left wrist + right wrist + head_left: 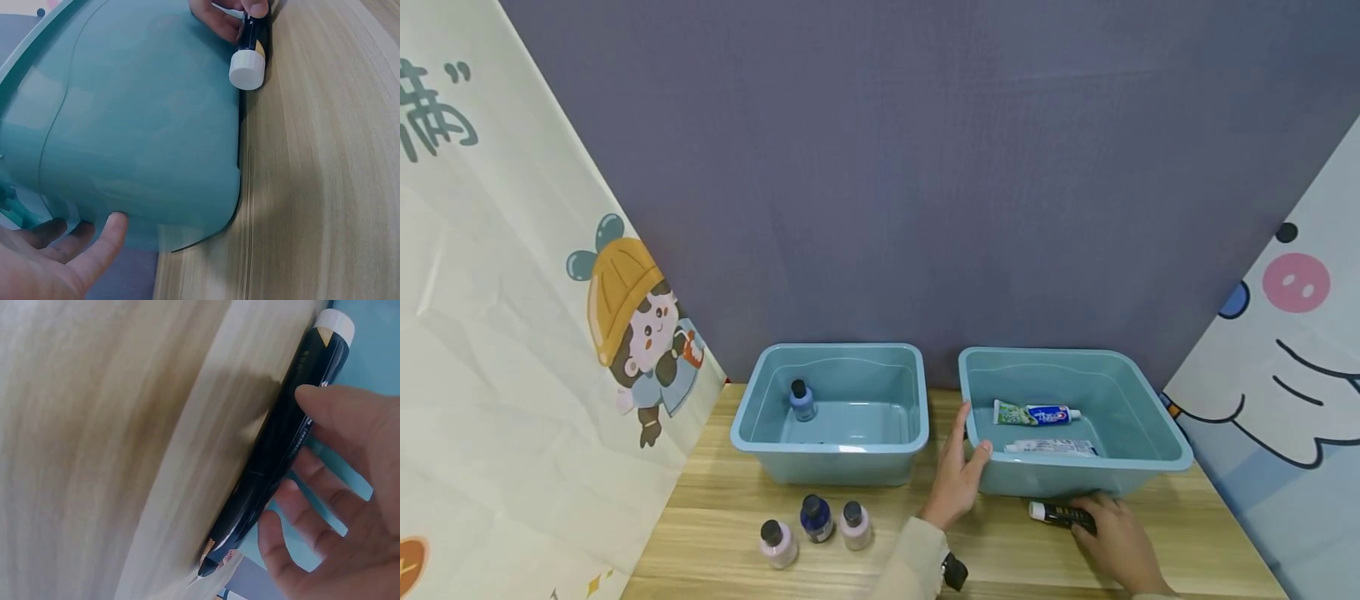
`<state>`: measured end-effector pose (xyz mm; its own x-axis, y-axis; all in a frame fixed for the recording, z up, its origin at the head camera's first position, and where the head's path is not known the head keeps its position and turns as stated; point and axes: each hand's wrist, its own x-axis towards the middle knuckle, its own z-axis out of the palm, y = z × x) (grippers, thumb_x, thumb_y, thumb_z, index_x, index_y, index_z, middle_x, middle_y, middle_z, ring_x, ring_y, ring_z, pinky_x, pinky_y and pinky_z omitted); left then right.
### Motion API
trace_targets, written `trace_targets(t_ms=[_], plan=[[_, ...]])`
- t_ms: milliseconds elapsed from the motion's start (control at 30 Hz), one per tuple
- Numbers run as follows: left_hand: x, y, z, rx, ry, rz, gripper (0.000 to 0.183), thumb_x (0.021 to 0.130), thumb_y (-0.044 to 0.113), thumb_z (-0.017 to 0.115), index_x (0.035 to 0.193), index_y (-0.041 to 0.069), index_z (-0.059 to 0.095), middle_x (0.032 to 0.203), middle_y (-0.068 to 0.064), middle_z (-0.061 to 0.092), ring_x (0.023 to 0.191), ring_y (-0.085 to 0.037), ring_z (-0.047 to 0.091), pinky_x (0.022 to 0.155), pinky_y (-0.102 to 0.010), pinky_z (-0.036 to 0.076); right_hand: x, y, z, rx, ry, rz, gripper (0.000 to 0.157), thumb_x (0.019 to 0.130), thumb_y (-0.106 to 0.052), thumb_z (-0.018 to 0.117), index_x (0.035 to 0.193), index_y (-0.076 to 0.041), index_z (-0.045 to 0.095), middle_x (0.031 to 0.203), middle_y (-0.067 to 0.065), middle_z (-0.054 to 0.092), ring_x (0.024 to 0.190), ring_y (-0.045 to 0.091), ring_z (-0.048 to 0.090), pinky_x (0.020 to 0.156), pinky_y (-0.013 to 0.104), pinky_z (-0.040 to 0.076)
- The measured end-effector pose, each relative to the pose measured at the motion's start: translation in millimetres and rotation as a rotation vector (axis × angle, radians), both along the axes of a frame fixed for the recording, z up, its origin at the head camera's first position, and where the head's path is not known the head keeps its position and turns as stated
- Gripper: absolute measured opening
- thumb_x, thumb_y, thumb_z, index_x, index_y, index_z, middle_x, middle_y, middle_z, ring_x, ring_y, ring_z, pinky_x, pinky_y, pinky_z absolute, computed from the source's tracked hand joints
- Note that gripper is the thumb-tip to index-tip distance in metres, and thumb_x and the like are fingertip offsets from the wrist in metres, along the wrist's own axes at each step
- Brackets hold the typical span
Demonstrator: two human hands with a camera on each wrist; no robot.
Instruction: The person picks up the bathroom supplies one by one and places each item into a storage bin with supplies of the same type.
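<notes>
My right hand (1116, 537) grips a black toothpaste tube (272, 450) with a white cap, thumb on one face and fingers behind it. The tube lies low along the front of the right blue bin (1037, 477), its cap pointing left in the head view. Fairly straight fingers of my left hand (955, 483) touch that bin's front left corner; in the left wrist view, fingertips (115, 220) rest against its outer wall. Inside the bin lie a green and blue toothpaste tube (1036, 414) and a white toothpaste tube (1052, 447).
A second blue bin (831, 463) stands to the left, with a small purple bottle (802, 402) inside. Before it on the wooden table (715, 533) stand two pink bottles (779, 546) and a dark blue bottle (817, 520), all black-capped. A grey-blue panel (880, 183) rises behind the bins.
</notes>
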<state>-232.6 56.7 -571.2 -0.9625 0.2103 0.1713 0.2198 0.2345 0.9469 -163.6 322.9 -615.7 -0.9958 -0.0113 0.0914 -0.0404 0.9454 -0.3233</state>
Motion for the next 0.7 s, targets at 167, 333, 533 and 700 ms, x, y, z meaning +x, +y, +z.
trace_targets(t_ms=[167, 333, 533, 700], plan=[[1.7, -0.2, 2.6, 0.007, 0.007, -0.002, 0.062, 0.106, 0.054, 0.043, 0.159, 0.054, 0.011, 0.169, 0.015, 0.021, 0.155, -0.024, 0.027, 0.121, -0.061, 0.029, 0.2, -1.9, -0.1, 0.032, 0.025, 0.008, 0.030, 0.078, -0.016, 0.085, 0.106, -0.011, 0.076, 0.108, 0.012, 0.069, 0.097, 0.034, 0.061, 0.085, 0.059, 0.051], [3.4, -0.1, 1.7, 0.009, 0.024, -0.013, 0.060, 0.108, 0.047, 0.044, 0.158, 0.054, 0.011, 0.169, 0.016, 0.021, 0.155, -0.023, 0.027, 0.120, -0.060, 0.031, 0.6, -2.1, 0.0, 0.038, 0.012, 0.016, 0.031, 0.078, -0.016, 0.086, 0.108, -0.013, 0.077, 0.108, 0.010, 0.068, 0.098, 0.033, 0.061, 0.085, 0.059, 0.052], [2.3, 1.1, 0.2, -0.010, 0.050, -0.004, 0.059, 0.108, 0.048, 0.043, 0.159, 0.051, 0.014, 0.169, 0.015, 0.023, 0.154, -0.024, 0.030, 0.118, -0.058, 0.034, 0.7, -3.6, 0.7, 0.050, 0.001, 0.011, 0.032, 0.077, -0.015, 0.087, 0.107, -0.012, 0.077, 0.108, 0.011, 0.069, 0.098, 0.034, 0.062, 0.085, 0.059, 0.052], [0.8, 0.9, -1.0, 0.003, 0.041, -0.001, 0.061, 0.107, 0.045, 0.047, 0.158, 0.052, 0.015, 0.168, 0.014, 0.024, 0.153, -0.024, 0.032, 0.117, -0.058, 0.037, -1.0, -6.5, 3.3, 0.069, -0.007, -0.004, 0.033, 0.075, -0.014, 0.087, 0.107, -0.012, 0.076, 0.109, 0.013, 0.069, 0.101, 0.036, 0.061, 0.087, 0.061, 0.051]])
